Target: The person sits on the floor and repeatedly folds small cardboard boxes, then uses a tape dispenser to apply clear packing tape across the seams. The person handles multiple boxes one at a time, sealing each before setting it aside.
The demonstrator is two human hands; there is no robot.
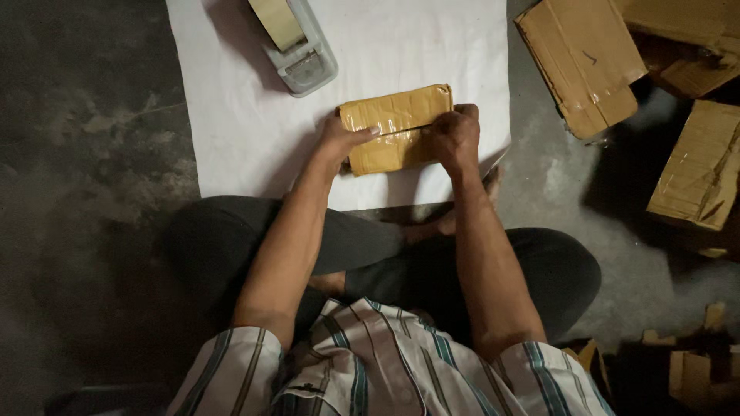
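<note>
From the head view, a small brown taped parcel lies on a white sheet on the floor, between both hands. The left hand clasps its left end, thumb pressed flat across the top. The right hand grips the right end, fingers curled over. A grey tape dispenser sits just beyond the parcel; cardboard boxes lie to the right.
</note>
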